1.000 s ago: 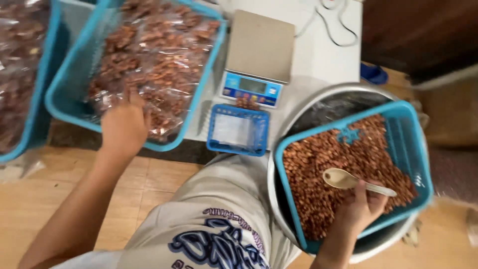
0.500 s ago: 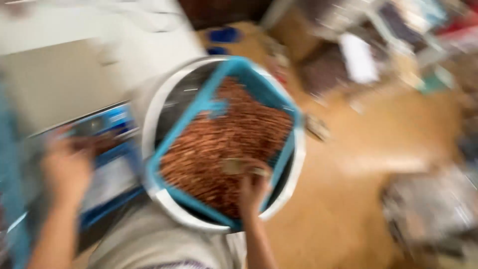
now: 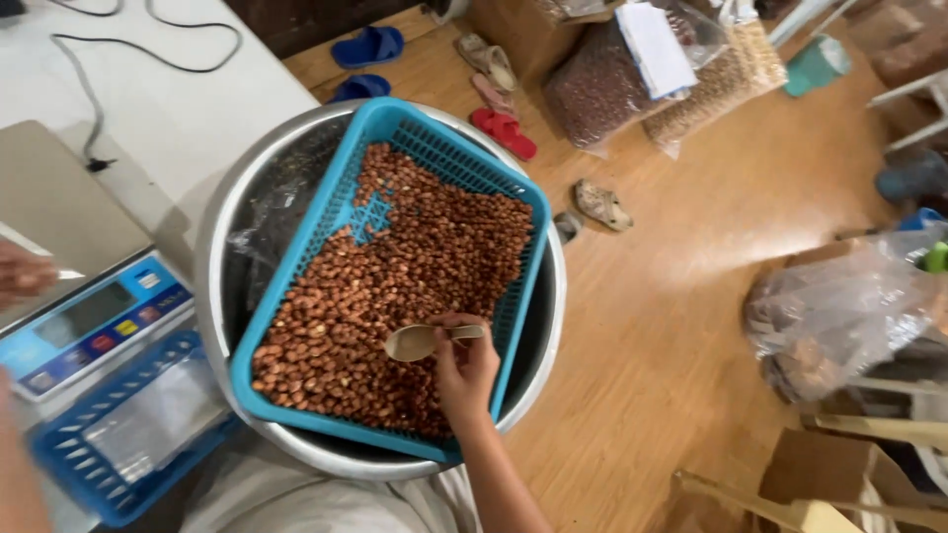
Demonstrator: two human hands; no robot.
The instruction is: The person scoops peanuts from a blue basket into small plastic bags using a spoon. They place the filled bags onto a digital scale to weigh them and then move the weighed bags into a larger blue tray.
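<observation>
Since half a second ago the view has steadied and swung right, so the blur is gone and I now see the wooden floor beyond the work. My right hand has stayed over the blue basket, and it is closed around the handle of a pale spoon. The spoon's bowl points left and lies low over the roasted peanuts, touching or just above them; I cannot tell which. The peanuts fill the basket in a shallow layer, and the basket sits tilted inside a large metal basin.

My left hand shows only at the left edge, blurred, above the weighing scale on the white tabletop. It seems to pinch something thin and pale, but whether it is gripping I cannot tell. In front of the scale sits a small blue tray holding a clear bag.

I judge the step in hand to be scooping: the spoon is at the nuts and looks empty. The next move calls for pushing the bowl under the layer, lifting it level so nothing rolls off, and carrying it left across the basin's rim.

Sandals and bulging sacks lie on the floor, well apart from the work.
</observation>
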